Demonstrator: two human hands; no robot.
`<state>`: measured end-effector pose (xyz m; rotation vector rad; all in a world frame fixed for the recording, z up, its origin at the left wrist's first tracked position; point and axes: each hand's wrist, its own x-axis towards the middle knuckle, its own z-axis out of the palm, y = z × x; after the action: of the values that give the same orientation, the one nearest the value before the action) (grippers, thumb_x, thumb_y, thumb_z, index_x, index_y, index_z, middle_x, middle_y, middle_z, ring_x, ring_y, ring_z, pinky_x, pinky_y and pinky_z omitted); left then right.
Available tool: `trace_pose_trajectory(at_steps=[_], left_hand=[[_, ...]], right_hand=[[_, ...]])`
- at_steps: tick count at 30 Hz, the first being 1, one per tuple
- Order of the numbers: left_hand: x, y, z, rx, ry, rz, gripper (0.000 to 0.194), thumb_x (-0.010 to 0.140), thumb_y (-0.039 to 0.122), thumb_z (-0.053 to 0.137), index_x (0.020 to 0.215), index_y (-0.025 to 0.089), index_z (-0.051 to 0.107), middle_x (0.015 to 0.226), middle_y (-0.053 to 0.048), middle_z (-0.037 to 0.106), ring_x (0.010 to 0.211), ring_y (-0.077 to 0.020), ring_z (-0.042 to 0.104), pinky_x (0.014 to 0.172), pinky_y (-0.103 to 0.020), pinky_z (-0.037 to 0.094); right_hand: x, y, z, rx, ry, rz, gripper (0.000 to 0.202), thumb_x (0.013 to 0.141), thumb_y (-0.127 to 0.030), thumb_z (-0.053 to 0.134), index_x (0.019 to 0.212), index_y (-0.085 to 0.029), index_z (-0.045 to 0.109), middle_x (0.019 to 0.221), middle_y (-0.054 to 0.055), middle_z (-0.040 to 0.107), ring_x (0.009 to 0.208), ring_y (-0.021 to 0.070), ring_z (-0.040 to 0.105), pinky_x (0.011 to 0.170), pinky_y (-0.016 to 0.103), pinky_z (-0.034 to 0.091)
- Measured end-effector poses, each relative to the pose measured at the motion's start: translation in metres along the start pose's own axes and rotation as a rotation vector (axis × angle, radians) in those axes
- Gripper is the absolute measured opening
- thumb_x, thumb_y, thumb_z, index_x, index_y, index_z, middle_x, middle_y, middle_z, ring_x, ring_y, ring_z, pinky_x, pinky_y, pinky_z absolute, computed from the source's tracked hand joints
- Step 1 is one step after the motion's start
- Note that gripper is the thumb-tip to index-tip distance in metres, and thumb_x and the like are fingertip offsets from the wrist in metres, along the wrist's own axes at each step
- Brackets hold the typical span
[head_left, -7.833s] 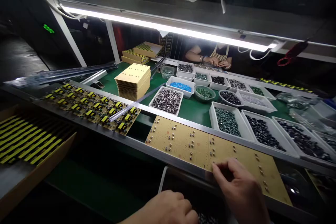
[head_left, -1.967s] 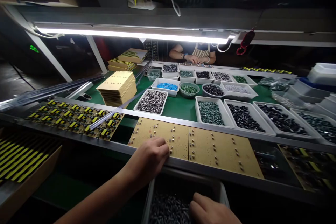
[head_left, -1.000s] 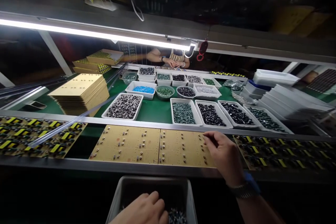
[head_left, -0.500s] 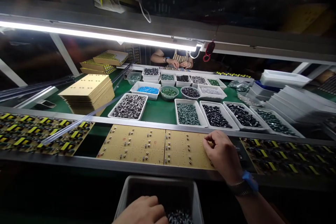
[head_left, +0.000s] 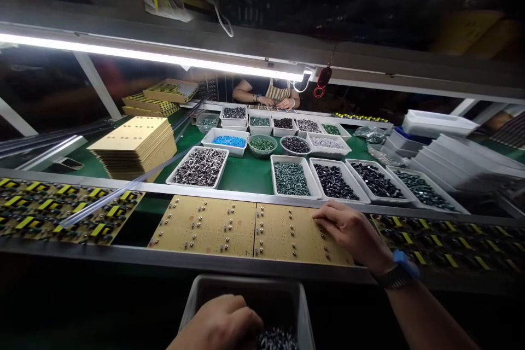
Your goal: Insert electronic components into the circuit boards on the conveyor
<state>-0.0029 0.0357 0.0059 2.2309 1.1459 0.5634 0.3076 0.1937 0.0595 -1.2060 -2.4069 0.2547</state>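
My right hand (head_left: 353,234) is over the right end of a tan circuit board (head_left: 303,229). Its thumb and fingers are pressed together at the board's surface, near the far edge, and what they pinch is too small to make out. Small metallic parts stand in columns on this board and on a second tan board (head_left: 240,208) beside it. Low in front, my left hand (head_left: 221,321) reaches into a grey bin (head_left: 302,306). Its fingers are curled, with the tips hidden, beside loose small metallic components (head_left: 279,338) at the bottom.
Beyond the rail stand several white trays of components (head_left: 293,178) and a stack of bare boards (head_left: 133,145). Filled boards with yellow-topped parts (head_left: 61,208) lie at left, others (head_left: 447,240) at right. A clear plastic strip (head_left: 123,188) slants across. A co-worker's hands (head_left: 283,103) are opposite.
My right hand has shifted slightly, its fingers straighter and closer to the board's far edge, uncovering parts near the board's right end. My left hand has turned slightly in the bin.
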Motion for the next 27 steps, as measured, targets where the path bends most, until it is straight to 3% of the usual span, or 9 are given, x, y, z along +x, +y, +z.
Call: trace_pose_trajectory(at_steps=[6,10,12,15,16,18,20,23,27], left_hand=[[0.001,0.004,-0.009,-0.054,-0.107,-0.121,0.024,0.075,-0.004,0.06,0.084,0.019,0.063,0.084,0.0,0.072,0.076,-0.0142,0.068,0.069,-0.018,0.045],[-0.002,0.014,-0.018,-0.129,-0.008,-0.174,0.023,0.076,-0.003,0.059,0.082,0.019,0.058,0.089,0.0,0.07,0.08,-0.0144,0.066,0.072,-0.019,0.045],[-0.003,0.018,-0.022,-0.19,0.053,-0.178,0.022,0.077,-0.002,0.056,0.081,0.02,0.056,0.093,0.0,0.069,0.084,-0.0148,0.066,0.075,-0.02,0.046],[-0.003,0.02,-0.026,-0.255,0.135,-0.212,0.021,0.076,0.001,0.058,0.082,0.021,0.055,0.089,0.002,0.068,0.082,-0.0142,0.065,0.074,-0.021,0.045],[-0.003,0.02,-0.027,-0.261,0.155,-0.231,0.019,0.077,0.003,0.058,0.081,0.021,0.056,0.086,0.003,0.068,0.079,-0.0137,0.064,0.072,-0.022,0.045],[-0.001,0.019,-0.029,-0.255,0.181,-0.267,0.015,0.08,0.006,0.06,0.079,0.021,0.058,0.078,0.004,0.065,0.071,-0.013,0.061,0.066,-0.023,0.043],[0.004,0.019,-0.031,-0.245,0.202,-0.263,0.013,0.083,0.008,0.061,0.078,0.02,0.06,0.074,0.004,0.064,0.067,-0.0126,0.058,0.063,-0.024,0.042],[0.021,0.019,-0.036,-0.242,0.234,-0.182,0.013,0.085,0.006,0.065,0.085,0.02,0.064,0.079,0.004,0.067,0.071,-0.0125,0.061,0.066,-0.023,0.044],[0.064,0.02,-0.043,-0.113,0.248,-0.079,0.018,0.08,0.003,0.077,0.083,0.018,0.067,0.078,0.003,0.068,0.071,-0.0132,0.062,0.065,-0.024,0.043]], right_hand=[[-0.007,0.004,0.014,-0.045,0.083,-0.04,0.02,0.101,-0.019,0.052,0.094,-0.018,0.07,0.093,0.005,0.066,0.088,0.0196,0.065,0.08,0.031,0.053],[-0.013,0.001,0.017,-0.087,0.136,-0.015,0.02,0.101,-0.022,0.053,0.096,-0.018,0.072,0.095,0.007,0.067,0.088,0.0227,0.065,0.082,0.036,0.052],[-0.015,-0.012,0.017,-0.106,0.187,0.007,0.019,0.102,-0.022,0.053,0.105,-0.02,0.072,0.1,0.008,0.069,0.093,0.0246,0.066,0.085,0.038,0.052],[-0.026,-0.054,0.022,-0.03,0.283,0.024,0.019,0.101,-0.025,0.056,0.116,-0.022,0.066,0.106,0.006,0.071,0.097,0.023,0.068,0.088,0.036,0.054],[-0.032,-0.072,0.026,0.062,0.262,0.012,0.013,0.099,-0.026,0.06,0.111,-0.023,0.064,0.1,0.004,0.071,0.088,0.0194,0.069,0.081,0.031,0.055],[-0.048,-0.107,0.041,0.187,-0.088,-0.046,0.013,0.092,-0.022,0.066,0.103,-0.024,0.06,0.094,0.0,0.071,0.078,0.0163,0.069,0.067,0.025,0.055],[-0.064,-0.132,0.063,0.034,-0.256,-0.276,0.014,0.083,-0.016,0.068,0.09,-0.023,0.058,0.083,0.0,0.069,0.064,0.0175,0.065,0.053,0.028,0.048],[-0.081,-0.144,0.096,-0.194,-0.261,-0.407,0.017,0.081,-0.011,0.065,0.081,-0.023,0.053,0.076,-0.001,0.065,0.054,0.0173,0.059,0.042,0.032,0.033],[-0.088,-0.132,0.116,-0.148,-0.251,-0.418,0.02,0.088,-0.016,0.064,0.077,-0.022,0.05,0.072,-0.003,0.062,0.052,0.0131,0.054,0.04,0.032,0.023]])
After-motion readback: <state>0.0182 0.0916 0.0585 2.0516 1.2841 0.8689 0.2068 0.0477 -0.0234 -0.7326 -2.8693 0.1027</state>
